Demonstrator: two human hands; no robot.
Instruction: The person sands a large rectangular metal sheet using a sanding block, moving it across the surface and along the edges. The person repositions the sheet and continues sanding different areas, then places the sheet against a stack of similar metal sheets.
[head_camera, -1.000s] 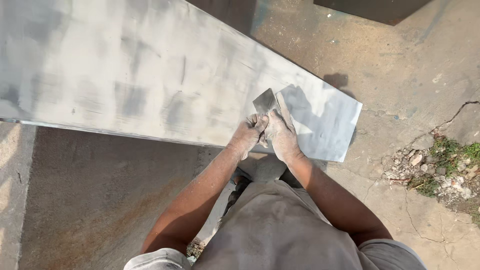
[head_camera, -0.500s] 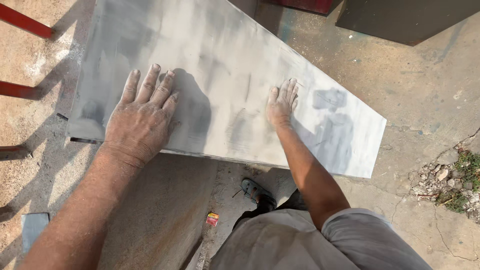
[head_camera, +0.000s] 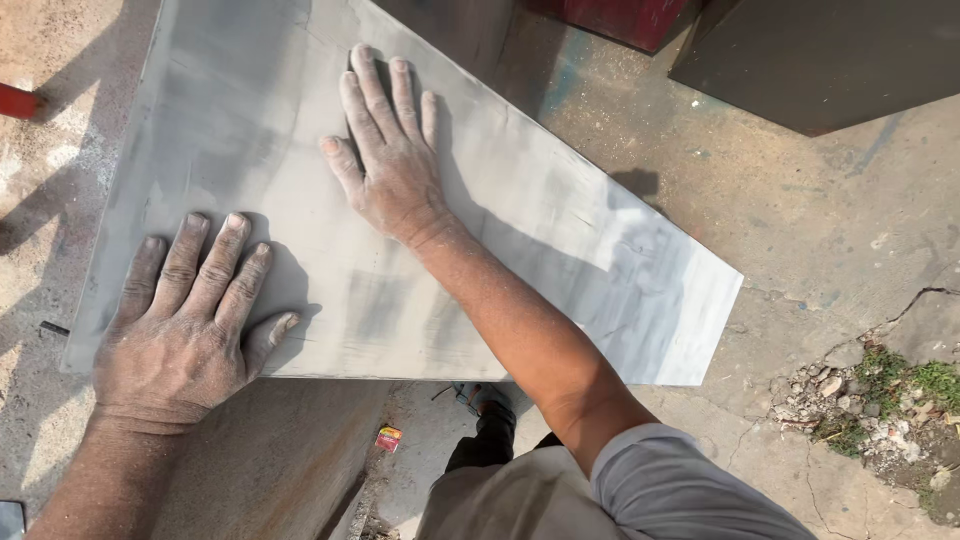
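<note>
Ground: bare concrete floor (head_camera: 820, 230), dusty and stained, with a crack running on the right; it carries everything else in view.
Panel: large flat grey metal sheet (head_camera: 560, 250), smeared with pale dust, lying raised above the floor and running from the upper left down to a squared end at the right. Its near edge overhangs the person's legs, which suggests it rests on a support that is hidden underneath.
Dark slab: a dark brown flat board (head_camera: 830, 60) sits at the top right, well apart from the sheet.
Red object: a dark red box-like edge (head_camera: 620, 20) shows at the top, just beyond the sheet's far side.
Clothing: a light grey sleeve (head_camera: 690, 490) and beige trousers fill the bottom centre.
Right hand: right hand (head_camera: 390, 165) lies palm down near the middle of the sheet, arm stretched forward, fingers straight and slightly spread, flat on the metal. Judged from the pose, it presses or feels the surface rather than grips it.
Left hand: left hand (head_camera: 185, 325) rests palm down at the sheet's near left corner, fingers fanned, thumb out along the near edge; it holds nothing. It likely steadies that corner.
Rubble: small stones and a tuft of grass (head_camera: 890, 395) lie at the right.
Scrap: a small red and yellow wrapper (head_camera: 388, 437) lies on the floor below the sheet's edge.
</note>
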